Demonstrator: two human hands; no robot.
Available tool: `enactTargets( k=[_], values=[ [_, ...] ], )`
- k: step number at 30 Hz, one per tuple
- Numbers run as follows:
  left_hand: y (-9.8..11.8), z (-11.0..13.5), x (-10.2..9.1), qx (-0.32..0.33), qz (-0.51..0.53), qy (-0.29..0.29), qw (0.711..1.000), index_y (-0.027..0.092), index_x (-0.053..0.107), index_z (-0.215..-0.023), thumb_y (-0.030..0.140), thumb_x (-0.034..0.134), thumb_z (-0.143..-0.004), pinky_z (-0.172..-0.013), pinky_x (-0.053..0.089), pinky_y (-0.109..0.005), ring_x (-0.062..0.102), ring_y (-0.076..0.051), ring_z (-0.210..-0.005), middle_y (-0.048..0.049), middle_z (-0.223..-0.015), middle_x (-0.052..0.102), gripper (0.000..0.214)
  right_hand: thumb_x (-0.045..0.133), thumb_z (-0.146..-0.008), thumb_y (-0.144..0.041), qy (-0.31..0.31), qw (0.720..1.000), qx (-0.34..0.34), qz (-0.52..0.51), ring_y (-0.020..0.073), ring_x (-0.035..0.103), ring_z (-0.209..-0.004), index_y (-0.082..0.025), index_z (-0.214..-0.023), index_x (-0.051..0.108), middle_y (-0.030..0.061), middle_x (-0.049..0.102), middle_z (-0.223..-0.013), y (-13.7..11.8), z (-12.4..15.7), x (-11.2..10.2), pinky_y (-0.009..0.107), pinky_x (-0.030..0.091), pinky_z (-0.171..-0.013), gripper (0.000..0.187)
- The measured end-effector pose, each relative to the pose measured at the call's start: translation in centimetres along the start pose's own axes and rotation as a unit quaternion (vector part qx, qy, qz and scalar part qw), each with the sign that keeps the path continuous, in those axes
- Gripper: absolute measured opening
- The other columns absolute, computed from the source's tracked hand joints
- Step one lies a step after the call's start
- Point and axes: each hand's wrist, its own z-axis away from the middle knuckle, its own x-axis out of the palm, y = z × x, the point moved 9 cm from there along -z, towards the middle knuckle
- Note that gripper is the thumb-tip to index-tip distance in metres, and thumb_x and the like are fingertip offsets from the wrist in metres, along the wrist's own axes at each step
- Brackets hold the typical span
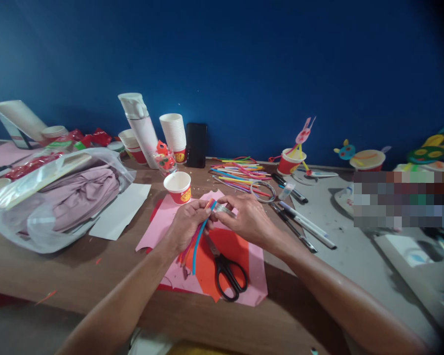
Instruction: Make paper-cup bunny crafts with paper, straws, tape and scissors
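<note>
My left hand (187,222) is closed around a small bundle of coloured sticks (197,239), blue, red and orange, whose ends hang down toward me. My right hand (246,217) pinches a strip of clear tape (222,209) at the top of the bundle, between both hands. Both hands hover over pink paper (257,276) and an orange sheet (233,244). Black-handled scissors (226,273) lie on the sheets just below my hands. A red and white paper cup (178,187) stands just beyond my left hand.
A clear plastic bag with mauve cloth (59,197) fills the left. Stacked paper cups (173,133), a white bottle (140,125) and a black phone (196,144) stand at the back. More coloured sticks (240,175), a tape ring (262,190), pens (303,224) and cup crafts (292,158) lie to the right.
</note>
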Motion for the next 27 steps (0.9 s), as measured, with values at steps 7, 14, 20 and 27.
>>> enactTargets(
  k=[7, 14, 20, 27],
  values=[
    [-0.3, 0.1, 0.2, -0.004, 0.026, -0.008, 1.0, 0.011, 0.058, -0.08, 0.023, 0.061, -0.076, -0.046, 0.042, -0.015, 0.054, -0.005, -0.049, -0.0003, -0.065, 0.061, 0.012, 0.054, -0.082, -0.038, -0.031, 0.999, 0.008, -0.041, 0.0125, 0.057, -0.064, -0.022, -0.095, 0.063, -0.001, 0.065, -0.07, 0.6, -0.1, 0.5, 0.023, 0.033, -0.061, 0.022],
    [-0.7, 0.2, 0.0, -0.034, -0.017, 0.02, 0.999, 0.014, 0.058, -0.087, 0.035, 0.064, -0.074, -0.042, 0.044, -0.017, 0.056, -0.008, -0.05, -0.0009, -0.068, 0.062, 0.026, 0.055, -0.081, -0.034, -0.006, 1.0, -0.001, -0.001, 0.0134, 0.055, -0.063, -0.02, -0.087, 0.063, -0.001, 0.063, -0.065, 0.5, 0.0, 0.2, 0.025, 0.032, -0.062, 0.017],
    [-0.5, 0.0, -0.8, -0.01, 0.006, 0.045, 0.999, 0.013, 0.062, -0.085, 0.033, 0.065, -0.073, -0.046, 0.044, -0.016, 0.054, -0.007, -0.053, -0.0001, -0.065, 0.06, 0.024, 0.058, -0.08, -0.034, -0.015, 1.0, -0.008, 0.016, 0.0166, 0.058, -0.071, -0.019, -0.099, 0.062, 0.0006, 0.064, -0.068, -0.1, 0.1, 0.6, 0.027, 0.034, -0.07, 0.025],
    [-0.9, 0.1, -0.5, -0.031, 0.081, 0.043, 0.995, 0.013, 0.063, -0.077, 0.028, 0.069, -0.069, -0.046, 0.042, -0.017, 0.052, -0.007, -0.052, 0.0005, -0.065, 0.059, 0.018, 0.054, -0.084, -0.038, -0.022, 0.998, -0.018, 0.063, 0.0214, 0.06, -0.081, -0.019, -0.095, 0.064, 0.0048, 0.068, -0.076, 0.3, 0.1, 1.1, 0.035, 0.032, -0.08, 0.024]
  ],
)
